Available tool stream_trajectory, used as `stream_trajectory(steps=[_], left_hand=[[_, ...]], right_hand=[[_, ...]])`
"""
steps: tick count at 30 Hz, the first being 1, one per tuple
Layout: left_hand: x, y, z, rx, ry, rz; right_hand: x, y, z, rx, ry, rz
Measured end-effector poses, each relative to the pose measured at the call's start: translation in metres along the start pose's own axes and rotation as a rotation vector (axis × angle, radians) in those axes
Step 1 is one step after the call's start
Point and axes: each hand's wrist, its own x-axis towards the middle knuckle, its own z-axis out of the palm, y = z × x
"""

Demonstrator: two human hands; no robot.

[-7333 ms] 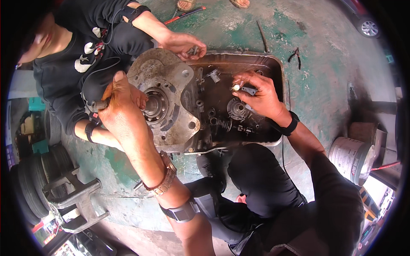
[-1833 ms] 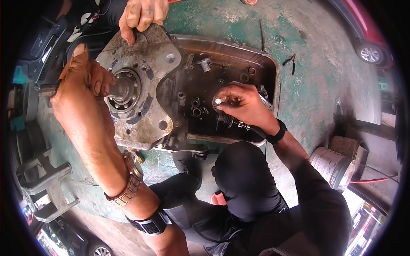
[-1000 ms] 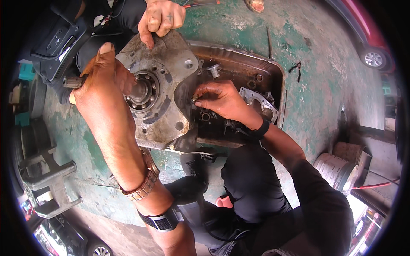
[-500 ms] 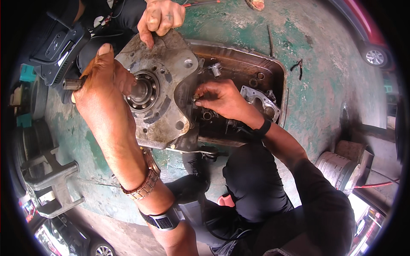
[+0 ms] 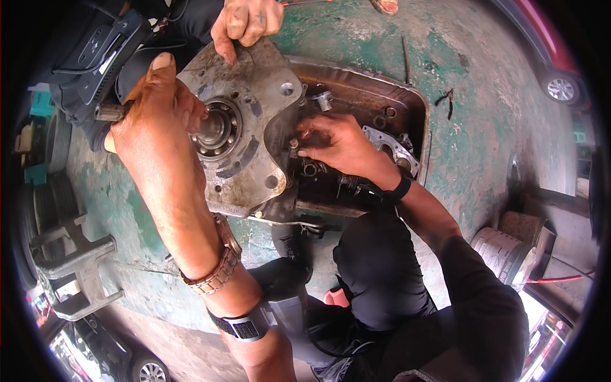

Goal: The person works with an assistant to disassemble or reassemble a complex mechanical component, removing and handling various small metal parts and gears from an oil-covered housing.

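Note:
My left hand is closed round a ridged metal cylinder at the left of a heavy metal plate, its fingertips beside the shaft and ball bearing in the plate. My right hand is at the plate's right edge, thumb and index slightly apart beside a small bolt. Whether it still touches the bolt is hard to tell. Another person's hand rests on the plate's top edge. Behind my right hand lies a metal tray with loose rings and a light metal housing.
Pliers and a rod lie on the green floor. A red car is at upper right, a bucket at lower right, and a metal bracket with tyres behind it at left.
My right hand moved from over the tray leftward to the plate's edge. Its pinch on the small bolt has just loosened. The other person's hand moved onto the plate.

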Motion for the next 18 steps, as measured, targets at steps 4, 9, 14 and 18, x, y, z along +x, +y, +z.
stream_trajectory(steps=[4, 9, 14, 18], left_hand=[[0.0013, -0.0020, -0.0013, -0.060, -0.029, 0.058], [0.0008, -0.0029, -0.0023, -0.062, -0.002, 0.044], [0.0036, -0.0030, -0.0061, -0.035, -0.070, 0.024], [0.0045, -0.0045, -0.0073, -0.024, -0.069, 0.027]], right_hand=[[0.0026, -0.0043, -0.0016, -0.054, -0.019, -0.115], [0.0051, -0.0075, 0.0002, -0.171, -0.042, -0.177], [0.0079, -0.0083, -0.0032, -0.234, -0.121, -0.204], [0.0100, -0.0106, -0.0029, -0.263, -0.117, -0.192]])
